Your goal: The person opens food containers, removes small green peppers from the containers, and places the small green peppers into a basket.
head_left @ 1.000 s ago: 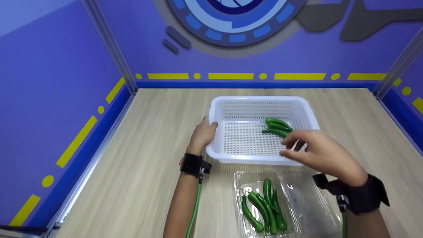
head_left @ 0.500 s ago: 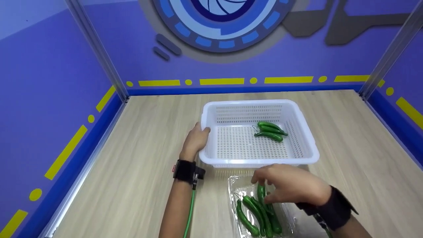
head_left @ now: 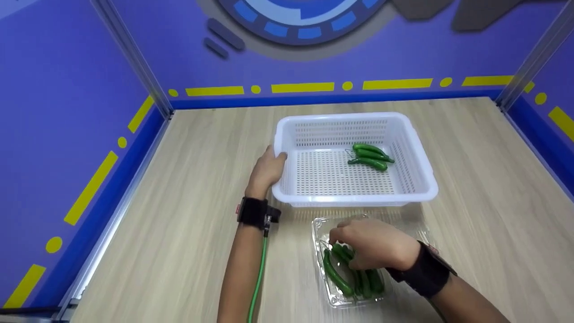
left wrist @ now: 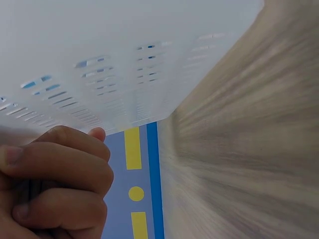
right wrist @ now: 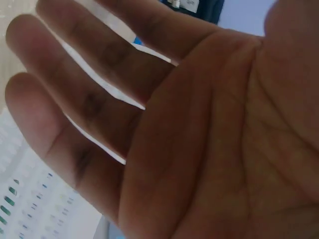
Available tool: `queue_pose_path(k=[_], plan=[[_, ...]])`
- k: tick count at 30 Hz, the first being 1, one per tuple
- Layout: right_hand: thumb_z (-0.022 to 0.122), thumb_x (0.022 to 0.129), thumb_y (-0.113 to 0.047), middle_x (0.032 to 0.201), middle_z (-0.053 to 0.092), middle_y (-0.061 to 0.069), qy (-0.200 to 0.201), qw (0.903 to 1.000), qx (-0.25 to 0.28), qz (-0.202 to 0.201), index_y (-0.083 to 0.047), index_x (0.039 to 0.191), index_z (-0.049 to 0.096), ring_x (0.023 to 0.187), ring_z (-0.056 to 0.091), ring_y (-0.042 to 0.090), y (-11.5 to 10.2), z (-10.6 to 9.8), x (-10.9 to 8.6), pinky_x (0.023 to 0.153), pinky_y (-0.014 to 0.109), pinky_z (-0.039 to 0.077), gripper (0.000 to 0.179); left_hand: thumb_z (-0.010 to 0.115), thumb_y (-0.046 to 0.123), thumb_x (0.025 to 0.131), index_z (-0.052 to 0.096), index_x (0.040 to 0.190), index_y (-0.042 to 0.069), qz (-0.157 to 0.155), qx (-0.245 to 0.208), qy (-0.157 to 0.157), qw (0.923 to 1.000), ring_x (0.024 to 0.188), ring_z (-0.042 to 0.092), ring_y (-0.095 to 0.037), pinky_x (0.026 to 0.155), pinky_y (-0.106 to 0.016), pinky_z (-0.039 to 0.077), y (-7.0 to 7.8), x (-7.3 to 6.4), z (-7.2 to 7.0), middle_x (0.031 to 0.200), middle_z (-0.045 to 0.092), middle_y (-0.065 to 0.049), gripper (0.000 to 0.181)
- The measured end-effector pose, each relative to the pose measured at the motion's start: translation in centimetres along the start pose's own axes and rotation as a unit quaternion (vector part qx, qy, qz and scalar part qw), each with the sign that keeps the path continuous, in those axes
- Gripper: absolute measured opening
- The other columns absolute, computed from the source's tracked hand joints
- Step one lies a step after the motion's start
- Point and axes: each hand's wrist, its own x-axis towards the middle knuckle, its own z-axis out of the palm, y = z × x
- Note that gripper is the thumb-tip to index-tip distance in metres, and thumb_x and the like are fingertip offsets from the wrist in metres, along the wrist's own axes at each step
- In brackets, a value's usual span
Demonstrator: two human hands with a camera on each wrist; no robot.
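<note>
My left hand point(head_left: 267, 169) grips the left rim of a white perforated plastic basket point(head_left: 354, 198), its thumb over the edge; in the left wrist view its fingers point(left wrist: 65, 164) are curled beside the basket wall. Three green chili peppers point(head_left: 368, 152) lie at the right inside the basket. In front of it sits a clear plastic clamshell box point(head_left: 317, 229) holding several more green chili peppers point(head_left: 334, 274). Over these my right hand point(head_left: 372, 242) reaches down, hiding part of them. The right wrist view shows its palm and loosely extended fingers point(right wrist: 94, 99), with no pepper visible against them.
The wooden tabletop point(head_left: 193, 179) extends around the basket and box. Blue-purple panels point(head_left: 148, 36) wall in its back and sides. A green cable point(head_left: 260, 278) runs from the black strap point(head_left: 253, 213) on the left wrist.
My right hand has moved from over the basket's front right corner down and left into the clamshell box. My left hand has kept its hold on the basket. The head view has shifted.
</note>
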Motion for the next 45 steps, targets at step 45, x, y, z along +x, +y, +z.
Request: queue_pose_path(k=[45], plan=[[0.073, 0.067, 0.007, 0.083, 0.057, -0.005, -0.023, 0.9992, 0.018, 0.029, -0.014, 0.093, 0.054, 0.073, 0.056, 0.012, 0.7, 2.0, 1.5, 0.065, 0.028, 0.05, 0.039, 0.04, 0.04, 0.106, 0.036, 0.153, 0.011, -0.001, 0.011, -0.009, 0.9999, 0.101, 0.067, -0.027, 0.08, -0.038, 0.056, 0.0, 0.2, -0.2, 0.119, 0.063, -0.012, 0.056]])
